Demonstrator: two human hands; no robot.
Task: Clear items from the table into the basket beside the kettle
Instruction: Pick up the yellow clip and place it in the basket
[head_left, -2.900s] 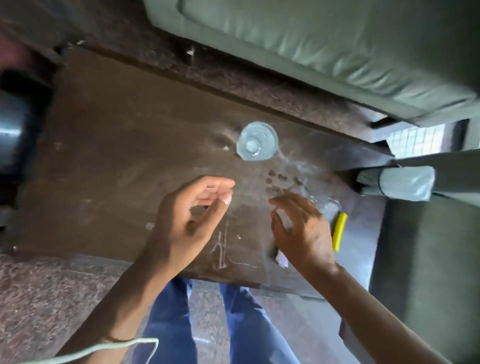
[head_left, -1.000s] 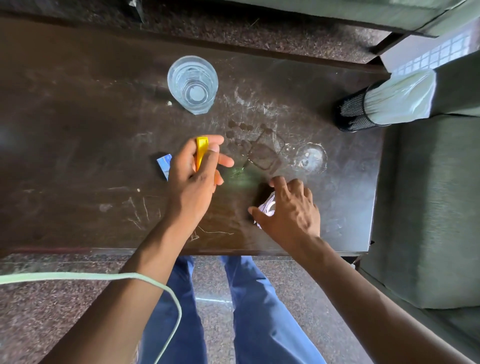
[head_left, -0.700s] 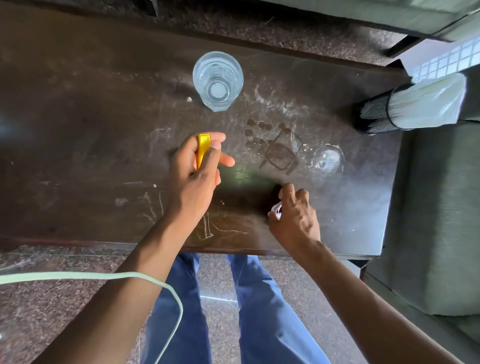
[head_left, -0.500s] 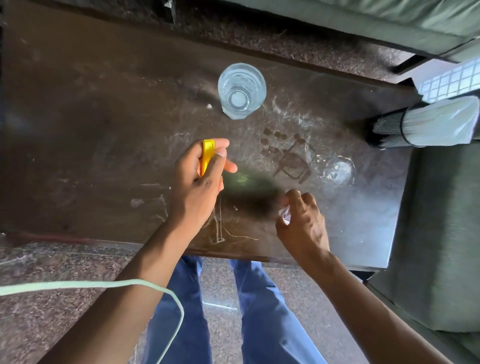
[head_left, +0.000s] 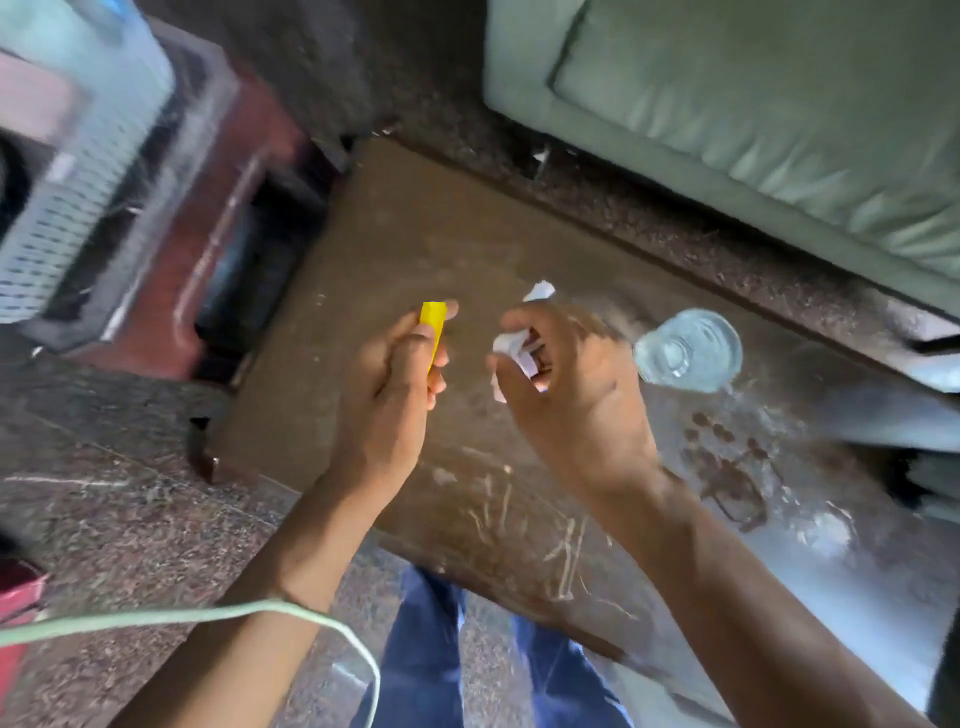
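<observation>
My left hand (head_left: 395, 384) is closed around a small yellow stick-shaped item (head_left: 434, 325), held upright above the dark wooden table (head_left: 415, 234). My right hand (head_left: 566, 384) grips crumpled white paper scraps (head_left: 514, 348), raised above the table next to the left hand. A clear glass of water (head_left: 688, 351) stands on the table just right of my right hand. A white perforated basket (head_left: 67, 171) shows blurred at the far left, off the table. No kettle is visible.
A reddish-brown side stand (head_left: 228, 208) sits between the basket and the table's left end. A green sofa (head_left: 753, 104) runs behind the table. Stains and a wet patch (head_left: 826, 525) mark the table's right part. A pale cable (head_left: 208, 618) crosses my left forearm.
Both hands have lifted off the table with their items, and my view has swung left, bringing the basket and side stand into sight. The glass stays in place.
</observation>
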